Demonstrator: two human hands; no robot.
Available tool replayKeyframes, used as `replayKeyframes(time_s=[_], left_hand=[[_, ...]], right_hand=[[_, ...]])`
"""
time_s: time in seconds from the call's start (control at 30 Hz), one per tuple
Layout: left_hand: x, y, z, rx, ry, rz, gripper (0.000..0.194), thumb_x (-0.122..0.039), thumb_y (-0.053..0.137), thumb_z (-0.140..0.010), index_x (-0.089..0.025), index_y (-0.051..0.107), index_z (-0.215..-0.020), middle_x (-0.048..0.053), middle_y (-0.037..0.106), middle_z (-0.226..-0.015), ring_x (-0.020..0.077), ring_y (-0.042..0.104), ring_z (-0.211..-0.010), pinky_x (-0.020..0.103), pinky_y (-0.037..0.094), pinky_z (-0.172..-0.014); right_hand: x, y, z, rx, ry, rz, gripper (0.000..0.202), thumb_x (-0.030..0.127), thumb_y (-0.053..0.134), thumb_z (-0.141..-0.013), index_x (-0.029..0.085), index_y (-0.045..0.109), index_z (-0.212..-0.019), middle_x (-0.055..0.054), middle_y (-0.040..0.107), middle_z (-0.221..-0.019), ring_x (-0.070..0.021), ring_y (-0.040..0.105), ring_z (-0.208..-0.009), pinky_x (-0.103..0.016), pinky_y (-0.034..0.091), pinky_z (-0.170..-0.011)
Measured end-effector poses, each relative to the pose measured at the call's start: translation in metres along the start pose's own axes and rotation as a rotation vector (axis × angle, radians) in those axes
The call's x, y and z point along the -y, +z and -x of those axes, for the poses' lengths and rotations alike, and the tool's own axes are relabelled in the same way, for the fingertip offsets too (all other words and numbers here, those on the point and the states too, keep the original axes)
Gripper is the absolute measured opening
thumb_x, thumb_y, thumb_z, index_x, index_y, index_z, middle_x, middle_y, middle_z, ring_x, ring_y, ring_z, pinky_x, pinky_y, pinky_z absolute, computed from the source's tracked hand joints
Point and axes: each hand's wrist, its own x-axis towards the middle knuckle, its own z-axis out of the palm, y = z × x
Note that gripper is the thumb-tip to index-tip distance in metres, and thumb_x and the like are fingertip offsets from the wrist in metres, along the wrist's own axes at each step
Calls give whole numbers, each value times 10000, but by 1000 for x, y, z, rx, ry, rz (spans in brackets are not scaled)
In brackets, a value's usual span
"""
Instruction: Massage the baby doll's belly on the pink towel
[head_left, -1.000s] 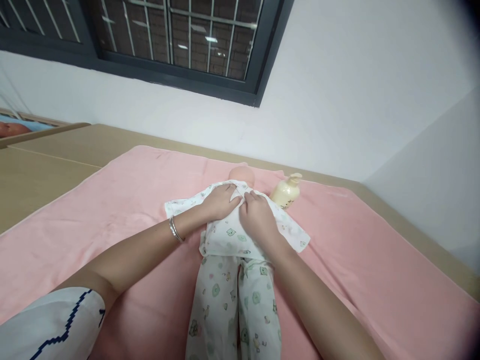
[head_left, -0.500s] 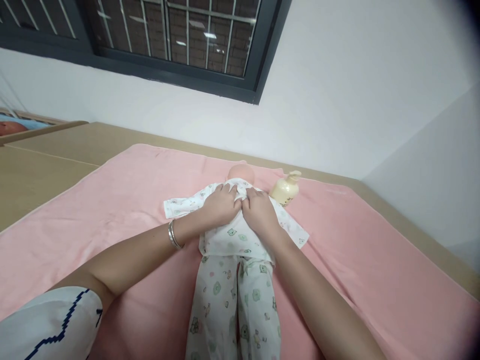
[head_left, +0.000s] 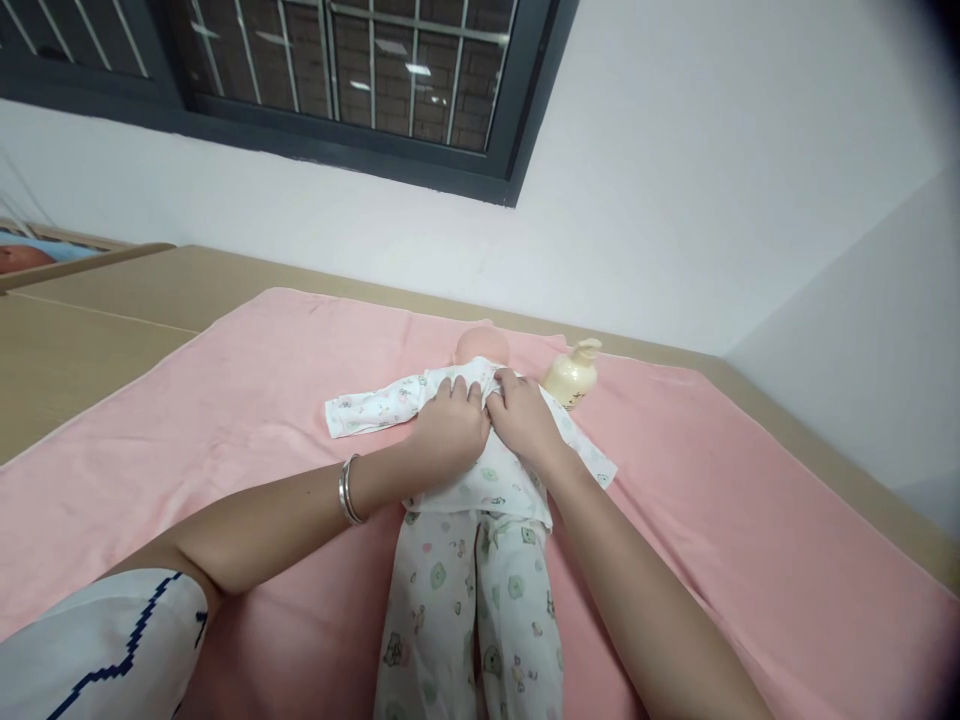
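Observation:
A doll (head_left: 482,345) lies on its back on a pink blanket (head_left: 247,400), its bare head away from me. It wears a white long-sleeved shirt (head_left: 491,490) and matching trousers (head_left: 431,600) with small green animal prints. My left hand (head_left: 451,425) is closed on the shirt's chest, its knuckles up and its thumb largely hidden. Right beside it, my right hand (head_left: 523,415) pinches the shirt front just below the collar. The bit of cloth between the two hands is mostly covered by my fingers.
A cream pump bottle (head_left: 571,378) stands on the blanket by the doll's shoulder, close to my right hand. Behind the wooden tabletop (head_left: 150,290) rise a white wall (head_left: 637,200) and a dark-framed window (head_left: 502,180). Part of a reddish object (head_left: 22,258) shows at far left.
My left hand has shifted slightly right and down, uncovering more of the doll's sleeve and shoulder. My right fingers have curled more at the shirt front and sit marginally higher.

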Motion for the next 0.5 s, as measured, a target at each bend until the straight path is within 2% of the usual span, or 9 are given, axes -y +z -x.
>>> replayKeyframes(time_s=[0.07, 0.13, 0.3, 0.37, 0.5], left_hand=[[2, -3, -1, 17, -1, 12, 475, -265, 320, -967, -25, 515, -1328, 249, 599, -1238, 369, 525, -1197, 501, 431, -1010], [7, -6, -6, 21, 6, 54, 466, -258, 343, -955, -32, 520, -1322, 230, 605, -1218, 349, 534, -1169, 489, 425, -1026], [20, 1, -16, -1, -45, 212, 475, -293, 366, -956, -91, 491, -1367, 187, 575, -1317, 312, 497, -1264, 471, 384, -1098], [22, 10, -16, -44, -90, 263, 488, -325, 359, -970, -108, 476, -1391, 179, 531, -1400, 308, 453, -1337, 480, 349, -1136], [23, 25, -11, -126, -185, 344, 477, -342, 330, -993, -154, 478, -1405, 143, 459, -1509, 295, 346, -1445, 515, 273, -1191]], right_hand=[[-1, 2, 0, -3, -13, -23, 430, 227, 394, -902, 102, 539, -1287, -151, 653, -1217, -321, 511, -1159, -386, 412, -989], [-1, 4, 0, -4, -29, -30, 448, 221, 380, -905, 92, 524, -1310, -156, 639, -1251, -318, 506, -1184, -390, 404, -1011], [0, 2, 0, -6, -85, -35, 441, 219, 341, -929, 100, 553, -1298, -164, 607, -1325, -305, 509, -1229, -434, 373, -1068], [1, 0, 1, -35, -95, -45, 437, 244, 345, -941, 107, 570, -1290, -170, 547, -1410, -320, 439, -1328, -481, 329, -1113], [3, 2, 3, -193, -40, -72, 485, 271, 357, -949, 107, 508, -1380, -169, 357, -1570, -326, 250, -1473, -539, 255, -1163]])
